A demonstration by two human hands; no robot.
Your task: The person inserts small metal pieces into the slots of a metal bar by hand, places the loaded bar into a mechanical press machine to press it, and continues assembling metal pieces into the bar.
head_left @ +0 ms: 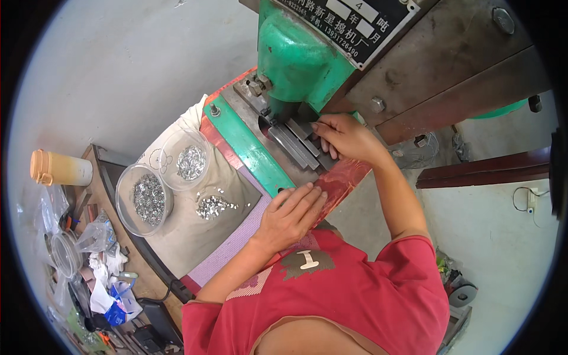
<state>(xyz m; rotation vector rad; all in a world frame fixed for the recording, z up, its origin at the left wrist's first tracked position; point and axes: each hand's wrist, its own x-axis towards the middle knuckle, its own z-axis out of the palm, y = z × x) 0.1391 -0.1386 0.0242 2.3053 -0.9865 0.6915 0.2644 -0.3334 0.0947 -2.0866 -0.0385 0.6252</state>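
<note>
Bright, soft daylight fills the view. Shadows near the left hand [290,216] are faint. Beside the right hand [349,139] the press [296,59] shines a little. The edges bend and go black. The clutter far left looks blurry.

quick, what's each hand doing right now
Left hand: open, fingers flat on the red sheet, holding nothing.
Right hand: fingers curled at the metal bars under the press; grip cannot be told.
</note>
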